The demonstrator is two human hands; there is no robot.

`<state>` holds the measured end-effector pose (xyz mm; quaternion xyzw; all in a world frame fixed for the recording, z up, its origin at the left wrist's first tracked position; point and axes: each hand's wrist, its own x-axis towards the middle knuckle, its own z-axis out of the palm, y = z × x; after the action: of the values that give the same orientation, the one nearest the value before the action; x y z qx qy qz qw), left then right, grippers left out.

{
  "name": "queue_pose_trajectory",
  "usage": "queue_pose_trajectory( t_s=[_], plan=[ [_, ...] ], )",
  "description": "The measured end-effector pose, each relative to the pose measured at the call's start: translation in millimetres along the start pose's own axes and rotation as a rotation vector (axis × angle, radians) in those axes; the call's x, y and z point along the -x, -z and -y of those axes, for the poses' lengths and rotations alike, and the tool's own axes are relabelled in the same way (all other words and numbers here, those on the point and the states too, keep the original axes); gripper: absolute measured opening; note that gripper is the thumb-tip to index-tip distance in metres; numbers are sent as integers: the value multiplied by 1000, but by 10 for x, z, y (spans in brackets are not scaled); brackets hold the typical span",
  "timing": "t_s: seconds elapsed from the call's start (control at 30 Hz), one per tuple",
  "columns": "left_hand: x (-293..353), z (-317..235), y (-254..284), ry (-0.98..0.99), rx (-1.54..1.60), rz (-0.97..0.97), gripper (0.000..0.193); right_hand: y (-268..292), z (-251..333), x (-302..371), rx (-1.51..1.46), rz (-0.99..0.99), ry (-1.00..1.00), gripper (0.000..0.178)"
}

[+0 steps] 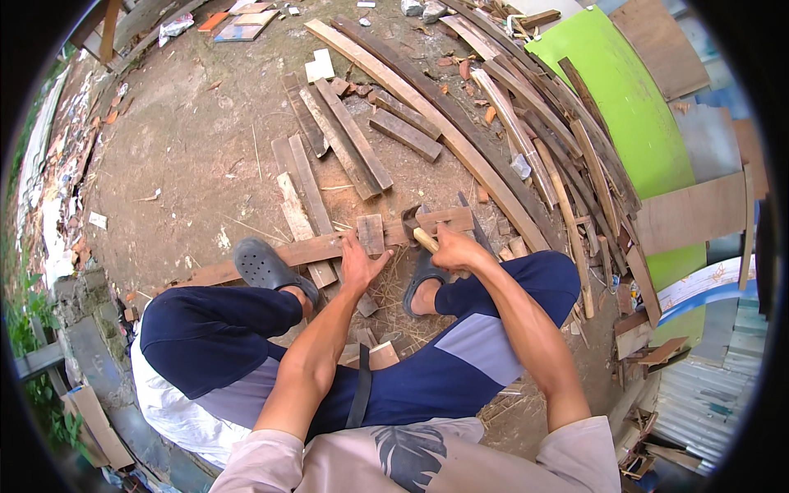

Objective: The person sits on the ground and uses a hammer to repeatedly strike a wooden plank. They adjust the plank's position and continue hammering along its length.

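A long reddish-brown plank (296, 251) lies crosswise on the ground in front of me, over several other wood strips. A small wooden block (371, 234) sits on it. My left hand (359, 261) is down at the plank beside the block, its fingers stretched and thumb apart, gripping nothing that I can see. Closed around the pale wooden handle of a hammer (426, 240), my right hand (454, 248) is just right of the block. The hammer's dark metal head (410, 220) is over the plank; whether it touches the wood I cannot tell.
My clogs (267, 264) stand either side of the work. Loose wood strips (337, 144) lie ahead, with a long curved-looking beam (436, 119) beyond. Stacked timber and a green panel (625, 99) fill the right. A block wall (90, 316) is at left.
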<state>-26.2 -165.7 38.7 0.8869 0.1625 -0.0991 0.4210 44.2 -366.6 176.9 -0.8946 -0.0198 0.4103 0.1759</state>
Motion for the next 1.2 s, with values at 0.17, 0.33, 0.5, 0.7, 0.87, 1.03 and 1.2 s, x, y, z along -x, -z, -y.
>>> queue_pose_trajectory(
  t_s=[0.17, 0.33, 0.5, 0.7, 0.87, 1.03, 1.2],
  plan=[
    [-111, 5, 73, -199, -198, 29, 119, -28, -17, -142, -45, 83, 3, 19],
    [-388, 123, 247, -333, -309, 189, 117, 15, 53, -147, -13, 96, 14, 26],
    [-331, 187, 239, -286, -260, 112, 114, 141, 50, -132, -332, -34, 47, 24],
    [-354, 268, 224, -305, -321, 164, 124, -63, 1, -143, 532, -409, 411, 26],
    [-387, 452, 189, -348, -209, 130, 135, -211, 82, -126, 928, -382, 130, 26],
    [-401, 510, 162, -307, -150, 142, 138, 108, -6, -90, 625, -192, 98, 35],
    [-393, 531, 217, -315, -86, 175, 140, 135, -102, -228, 321, -152, 237, 45]
  ],
)
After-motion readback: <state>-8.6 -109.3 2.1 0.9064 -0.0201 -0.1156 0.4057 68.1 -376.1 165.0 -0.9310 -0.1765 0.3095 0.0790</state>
